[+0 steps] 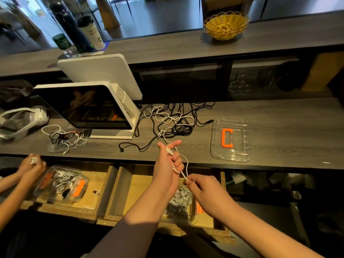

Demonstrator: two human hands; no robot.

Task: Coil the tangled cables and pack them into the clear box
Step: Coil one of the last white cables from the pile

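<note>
Mostly dark wood counter w/ upper shelf, dim room, white cable looped round left hand fingers — right hand pinches its end, tangle beyond.

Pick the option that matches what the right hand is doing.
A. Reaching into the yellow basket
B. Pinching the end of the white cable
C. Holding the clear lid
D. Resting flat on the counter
B: the right hand pinches the end of the white cable, which runs up to loops wound round the left hand; the lid lies untouched on the counter.
</note>
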